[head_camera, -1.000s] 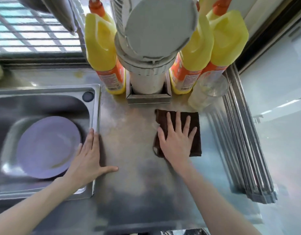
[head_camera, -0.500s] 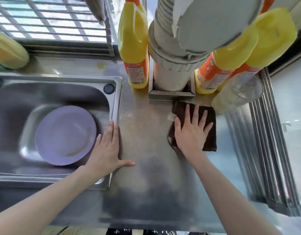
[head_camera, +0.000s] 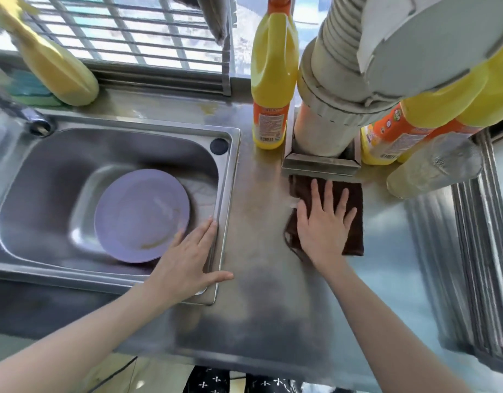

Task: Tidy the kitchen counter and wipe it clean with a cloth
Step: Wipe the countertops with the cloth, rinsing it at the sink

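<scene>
Brown cloth (head_camera: 355, 219) pinned under flat, spread right hand (head_camera: 324, 225) to scrub worktop (head_camera: 261, 279) beside sink (head_camera: 224, 194); left hand (head_camera: 187, 262) open-fingered, bracing on its rim.

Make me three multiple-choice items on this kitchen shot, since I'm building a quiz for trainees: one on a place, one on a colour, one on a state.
1. Where does the plate lie?
A. in the sink
B. on the counter
C. on the window sill

2. What colour is the cloth?
A. white
B. dark brown
C. blue

3. How is the right hand on the cloth?
A. bunching it in a fist
B. lifting it by a corner
C. pressing it flat with spread fingers

Answers:
1 A, the purple plate sits in the steel basin.
2 B, the cloth shows dark brown around the hand.
3 C, the fingers lie straight and fanned on the cloth, which lies flat on the counter.
</scene>
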Available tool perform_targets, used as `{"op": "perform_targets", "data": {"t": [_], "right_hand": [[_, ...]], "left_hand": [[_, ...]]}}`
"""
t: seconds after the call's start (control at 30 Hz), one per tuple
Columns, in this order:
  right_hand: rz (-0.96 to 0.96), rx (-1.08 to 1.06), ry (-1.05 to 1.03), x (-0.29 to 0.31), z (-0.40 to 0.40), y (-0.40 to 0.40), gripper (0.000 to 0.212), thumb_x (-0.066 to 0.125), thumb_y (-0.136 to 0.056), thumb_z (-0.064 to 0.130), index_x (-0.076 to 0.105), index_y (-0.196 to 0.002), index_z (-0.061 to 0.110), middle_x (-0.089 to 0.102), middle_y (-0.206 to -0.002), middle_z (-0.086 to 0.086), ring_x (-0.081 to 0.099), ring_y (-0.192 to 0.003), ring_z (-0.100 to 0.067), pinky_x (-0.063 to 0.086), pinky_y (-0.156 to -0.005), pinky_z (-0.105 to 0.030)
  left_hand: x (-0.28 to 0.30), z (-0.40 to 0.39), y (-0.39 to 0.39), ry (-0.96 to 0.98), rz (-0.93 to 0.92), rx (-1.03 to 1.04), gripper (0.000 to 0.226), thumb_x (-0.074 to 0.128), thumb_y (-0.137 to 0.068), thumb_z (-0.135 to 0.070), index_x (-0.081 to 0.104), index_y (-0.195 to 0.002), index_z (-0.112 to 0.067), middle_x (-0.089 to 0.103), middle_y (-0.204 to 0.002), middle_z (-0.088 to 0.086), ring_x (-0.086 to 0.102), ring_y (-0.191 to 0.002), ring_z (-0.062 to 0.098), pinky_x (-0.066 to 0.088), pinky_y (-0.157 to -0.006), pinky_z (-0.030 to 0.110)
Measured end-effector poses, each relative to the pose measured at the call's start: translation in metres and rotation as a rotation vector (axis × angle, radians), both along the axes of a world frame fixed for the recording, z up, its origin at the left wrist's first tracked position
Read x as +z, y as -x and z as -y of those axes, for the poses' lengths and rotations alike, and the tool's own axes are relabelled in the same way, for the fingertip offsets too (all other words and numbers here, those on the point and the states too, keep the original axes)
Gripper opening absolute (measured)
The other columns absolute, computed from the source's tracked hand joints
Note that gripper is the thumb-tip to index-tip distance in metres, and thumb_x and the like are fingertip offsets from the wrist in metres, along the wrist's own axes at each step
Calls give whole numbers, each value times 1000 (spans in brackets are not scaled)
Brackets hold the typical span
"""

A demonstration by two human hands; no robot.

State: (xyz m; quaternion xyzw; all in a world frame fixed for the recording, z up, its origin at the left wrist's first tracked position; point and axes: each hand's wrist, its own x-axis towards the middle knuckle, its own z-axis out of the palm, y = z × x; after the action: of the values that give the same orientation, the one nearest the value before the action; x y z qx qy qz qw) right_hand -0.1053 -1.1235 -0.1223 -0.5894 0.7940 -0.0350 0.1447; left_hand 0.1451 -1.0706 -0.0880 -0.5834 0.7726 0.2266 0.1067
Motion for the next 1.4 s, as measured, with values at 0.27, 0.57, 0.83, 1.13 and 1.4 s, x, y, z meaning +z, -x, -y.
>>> {"op": "perform_targets", "data": {"t": [0.27, 0.57, 0.83, 1.13, 1.4], "right_hand": [[-14, 727, 107, -9, -40, -40, 51, 33, -90, 46, 37, -139, 35, 36, -149, 8, 28, -139, -27, 25, -108, -51], [828, 119, 217, 11, -55, -85, 35, 42, -92, 10, 57, -123, 14, 45, -137, 9, 34, -136, -8, 20, -116, -42], [464, 444, 131, -4, 90, -130, 40, 46, -92, 6, 52, -131, 12, 34, -150, -7, 17, -143, -28, 13, -112, -54], [183, 585, 55, 1, -31, -134, 51, 34, -84, 45, 55, -126, 25, 31, -152, -2, 16, -142, -34, 14, -108, -62], [-107, 536, -14, 2, -145, -90, 59, 25, -91, 57, 23, -145, 34, 26, -154, 4, 17, -141, -26, 26, -107, -57]], "left_hand": [[-8, -22, -19, -12, -91, -8, 118, 1, -54, -93, 2, -148, -23, -7, -152, -15, 9, -142, 3, 4, -115, 30], [-17, -28, -71, -68, -55, 25, 101, -16, -61, -86, -2, -146, -32, -13, -153, -13, -3, -143, 4, -4, -115, 31], [-22, -25, -85, -108, -70, -4, 99, -4, -63, -89, -9, -145, -34, -18, -151, -16, -10, -141, 1, -9, -115, 29], [-10, -55, -99, 29, 10, -142, 88, 15, -75, -84, -4, -146, -36, -8, -155, -3, -8, -144, 15, -8, -113, 36], [-7, -82, -111, -4, 165, -207, 106, 6, -66, -89, 35, -140, -20, 42, -144, 9, 42, -132, 27, 27, -106, 51]]}}
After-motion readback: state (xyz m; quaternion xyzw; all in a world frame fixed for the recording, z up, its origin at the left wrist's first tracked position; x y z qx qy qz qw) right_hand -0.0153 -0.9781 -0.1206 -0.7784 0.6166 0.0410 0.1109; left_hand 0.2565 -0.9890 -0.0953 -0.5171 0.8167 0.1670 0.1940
